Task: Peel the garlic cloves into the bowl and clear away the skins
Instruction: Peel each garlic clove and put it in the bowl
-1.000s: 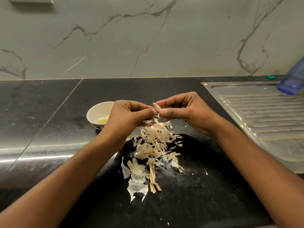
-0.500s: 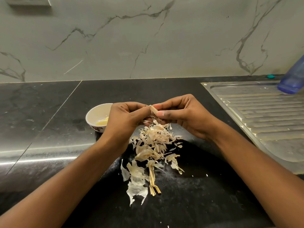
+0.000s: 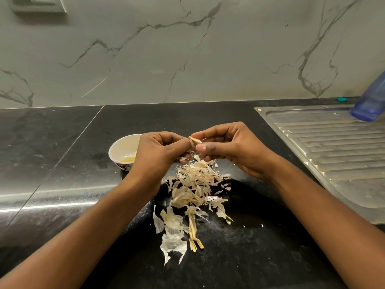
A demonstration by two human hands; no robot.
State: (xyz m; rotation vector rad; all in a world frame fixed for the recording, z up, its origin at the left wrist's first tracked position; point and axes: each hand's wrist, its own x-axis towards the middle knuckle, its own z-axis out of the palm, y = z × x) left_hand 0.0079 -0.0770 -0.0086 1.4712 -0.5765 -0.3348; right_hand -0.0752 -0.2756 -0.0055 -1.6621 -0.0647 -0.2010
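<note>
Left hand (image 3: 158, 151) and right hand (image 3: 227, 149), fingers curled, pinching one garlic clove (image 3: 195, 140) over skins (image 3: 195, 184) on black counter (image 3: 62, 163). Nearby: white bowl (image 3: 121, 144), marbled wall (image 3: 187, 59), steel drainboard (image 3: 333, 147).

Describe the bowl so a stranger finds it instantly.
On the black countertop, left of the steel drainboard, look behind the left hand. The small white bowl there is the only dish, holding yellowish peeled garlic, unlike the loose skins beside it.

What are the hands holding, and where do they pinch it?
A garlic clove, pinched at its left side by the left hand fingertips and at its right side by the right hand fingertips.
</note>
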